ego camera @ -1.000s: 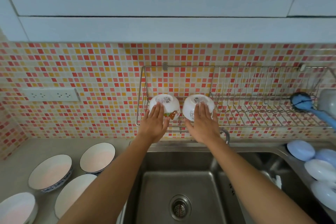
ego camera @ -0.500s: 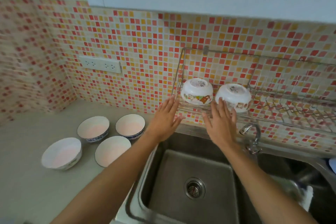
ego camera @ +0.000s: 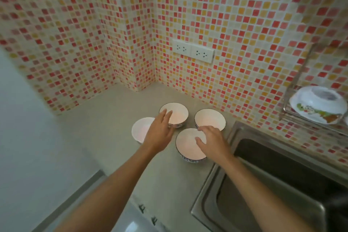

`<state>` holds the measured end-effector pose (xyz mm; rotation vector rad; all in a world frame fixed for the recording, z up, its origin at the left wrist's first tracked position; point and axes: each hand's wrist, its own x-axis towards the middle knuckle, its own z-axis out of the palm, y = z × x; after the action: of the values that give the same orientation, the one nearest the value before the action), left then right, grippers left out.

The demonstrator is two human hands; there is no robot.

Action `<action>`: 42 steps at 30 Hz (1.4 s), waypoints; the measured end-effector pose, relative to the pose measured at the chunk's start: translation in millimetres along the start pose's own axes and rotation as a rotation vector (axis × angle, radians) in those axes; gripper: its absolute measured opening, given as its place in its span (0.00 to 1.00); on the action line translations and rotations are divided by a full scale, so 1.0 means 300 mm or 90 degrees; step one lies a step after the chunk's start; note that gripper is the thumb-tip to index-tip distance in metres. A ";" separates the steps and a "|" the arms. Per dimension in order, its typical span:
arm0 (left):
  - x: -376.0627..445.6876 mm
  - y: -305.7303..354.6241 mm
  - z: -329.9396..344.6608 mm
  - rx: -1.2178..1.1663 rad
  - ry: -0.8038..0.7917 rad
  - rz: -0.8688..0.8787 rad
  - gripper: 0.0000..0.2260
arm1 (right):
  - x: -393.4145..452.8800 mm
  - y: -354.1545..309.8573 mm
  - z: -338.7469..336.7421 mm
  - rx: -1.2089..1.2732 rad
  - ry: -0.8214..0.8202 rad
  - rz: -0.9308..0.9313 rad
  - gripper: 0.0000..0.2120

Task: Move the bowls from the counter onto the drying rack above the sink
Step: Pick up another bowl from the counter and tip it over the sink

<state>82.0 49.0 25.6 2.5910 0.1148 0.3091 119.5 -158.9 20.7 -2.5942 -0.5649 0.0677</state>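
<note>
both hands are over the cluster of four bowls near the sink-side edge of the worktop (ego camera: pixel 105 132), and neither has hold of anything. the left hand (ego camera: pixel 160 133) hangs spread and flat above the gap between the far-left bowl (ego camera: pixel 140 130) and the back bowl (ego camera: pixel 177 113), fingertips over the back bowl's rim. the right hand (ego camera: pixel 211 141) is loosely curled, fingers reaching down over the front bowl (ego camera: pixel 188 147), with the right-hand bowl (ego camera: pixel 211 118) just behind its knuckles; whether a finger touches the rim, i cannot tell.

the risk here is crowding. the bowls stand nearly rim to rim, so lifting one at an angle could knock its neighbour. the front bowl stands close to the edge of the sink (ego camera: pixel 263 175), and a glancing grip on a smooth rim could send it sliding in. two lifts at once means two chances of a slip.

all four bowls stand upright, white inside, and look empty. up on the drying rack (ego camera: pixel 293 84), at the right edge of view, a decorated bowl (ego camera: pixel 318 107) lies upside down, foot up.
</note>
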 end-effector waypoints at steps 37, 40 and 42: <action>0.154 -0.166 0.113 -0.320 -0.050 -0.144 0.17 | 0.059 -0.137 0.211 0.921 -0.005 0.517 0.22; 0.138 -0.009 0.177 -0.349 -0.107 -0.082 0.15 | -0.069 -0.045 0.128 1.056 0.051 0.548 0.18; 0.120 0.094 0.228 -0.365 -0.149 -0.059 0.15 | -0.161 0.021 0.075 1.084 0.104 0.565 0.14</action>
<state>133.9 -3.7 -10.3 2.0256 0.0523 -0.0044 74.4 -173.3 -4.6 -0.9474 0.5849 0.4013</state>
